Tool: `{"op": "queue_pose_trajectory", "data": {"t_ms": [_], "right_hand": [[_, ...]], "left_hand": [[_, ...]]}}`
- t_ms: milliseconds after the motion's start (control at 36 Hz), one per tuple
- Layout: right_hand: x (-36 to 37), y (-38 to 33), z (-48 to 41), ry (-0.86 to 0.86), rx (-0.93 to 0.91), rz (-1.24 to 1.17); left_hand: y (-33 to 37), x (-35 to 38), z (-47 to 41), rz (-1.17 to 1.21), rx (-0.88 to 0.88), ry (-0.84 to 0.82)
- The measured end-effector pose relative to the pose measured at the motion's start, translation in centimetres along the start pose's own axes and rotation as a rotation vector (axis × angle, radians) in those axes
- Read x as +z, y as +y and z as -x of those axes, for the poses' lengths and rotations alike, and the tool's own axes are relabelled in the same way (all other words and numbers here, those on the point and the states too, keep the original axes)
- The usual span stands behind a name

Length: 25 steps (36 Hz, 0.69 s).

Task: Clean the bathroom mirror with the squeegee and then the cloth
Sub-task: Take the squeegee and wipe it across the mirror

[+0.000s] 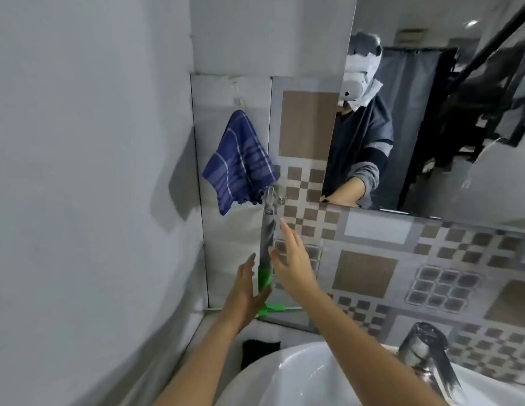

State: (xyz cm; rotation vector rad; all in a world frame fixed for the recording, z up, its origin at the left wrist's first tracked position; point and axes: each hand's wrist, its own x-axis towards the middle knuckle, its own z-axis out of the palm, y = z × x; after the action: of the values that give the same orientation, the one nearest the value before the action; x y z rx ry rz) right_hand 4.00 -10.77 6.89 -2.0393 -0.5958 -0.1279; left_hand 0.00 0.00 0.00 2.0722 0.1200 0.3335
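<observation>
The squeegee [267,244], with a grey handle and green lower part, hangs upright from a wall hook, its green blade end low by the tile ledge. My left hand [246,288] is on its left side, fingers spread, near or touching the green part. My right hand [293,259] is on its right side, fingers apart, the thumb close to the grey handle. Neither hand has closed around it. A blue checked cloth [240,165] hangs from a hook up and left of the squeegee. The mirror [431,127] fills the upper right.
A white sink [299,376] lies below my arms, with a chrome tap [425,350] at its right. The grey wall [79,171] stands close on the left. Patterned brown and grey tiles [402,273] cover the wall under the mirror. A dark object [261,353] sits beside the sink.
</observation>
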Motion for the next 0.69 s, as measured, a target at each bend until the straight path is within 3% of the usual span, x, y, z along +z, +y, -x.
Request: {"op": "queue_pose_trajectory", "data": {"t_ms": [222, 500, 694], "right_hand": [[3.0, 1.0, -1.2, 0.082, 0.014, -0.112], [3.3, 0.4, -0.5, 0.191, 0.051, -0.199], [1.3, -1.6, 1.2, 0.239, -0.019, -0.354]], "left_hand": [[-1.5, 1.0, -0.5, 0.214, 0.060, -0.104], [-2.3, 0.3, -0.1, 0.144, 0.004, -0.122], [-0.3, -0.4, 1.3, 0.119, 0.041, -0.055]]}}
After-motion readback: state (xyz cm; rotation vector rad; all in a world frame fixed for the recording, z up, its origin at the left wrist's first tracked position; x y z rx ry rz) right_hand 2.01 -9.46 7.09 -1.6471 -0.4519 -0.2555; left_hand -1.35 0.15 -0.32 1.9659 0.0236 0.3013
